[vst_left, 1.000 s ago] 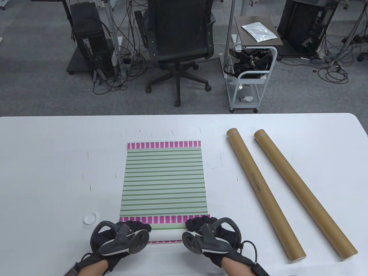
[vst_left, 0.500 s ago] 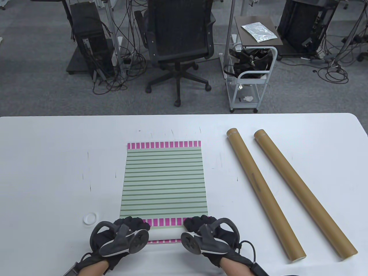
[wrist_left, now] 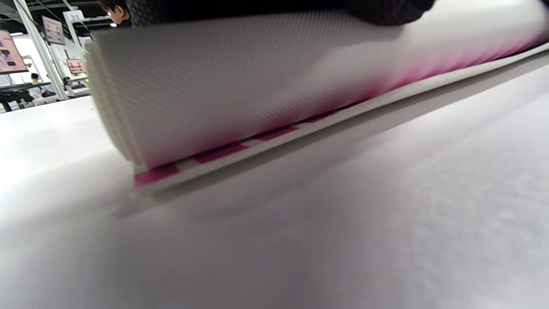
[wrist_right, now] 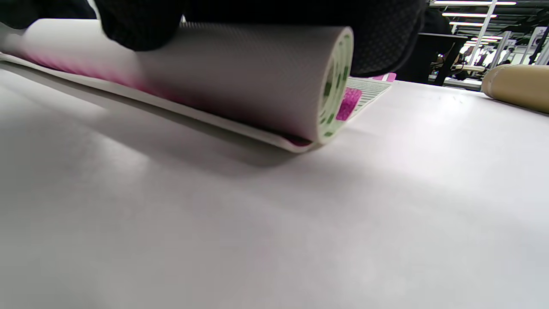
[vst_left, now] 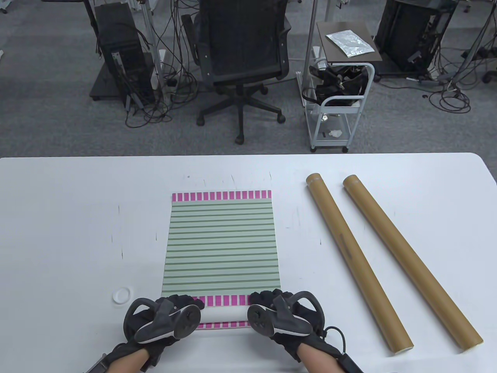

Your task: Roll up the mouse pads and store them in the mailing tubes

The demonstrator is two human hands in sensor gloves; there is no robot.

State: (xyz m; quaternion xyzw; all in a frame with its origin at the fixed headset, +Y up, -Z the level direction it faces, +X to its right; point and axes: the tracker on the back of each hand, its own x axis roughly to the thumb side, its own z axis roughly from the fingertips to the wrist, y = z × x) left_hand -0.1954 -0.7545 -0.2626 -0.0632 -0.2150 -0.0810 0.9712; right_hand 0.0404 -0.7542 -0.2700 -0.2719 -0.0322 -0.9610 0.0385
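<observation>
Looking down, I see the big white table (vst_left: 58, 217) filling the lower half of the frame. On its right side lie two long brown tubes (vst_left: 359, 262), side by side, slanting toward the lower right. In the middle lies the striped mat (vst_left: 221, 244), flat, running up the frame away from my hands. Its near end, at the bottom middle, is curled into a small roll (vst_left: 224, 312). The roll's long way goes left to right. My left hand (vst_left: 171, 316) grips the roll's left end and my right hand (vst_left: 281, 314) grips its right end, fingers curled over the top. I think the roll must go straight up the frame. A small white ring (vst_left: 122, 295) sits beside my left hand.
</observation>
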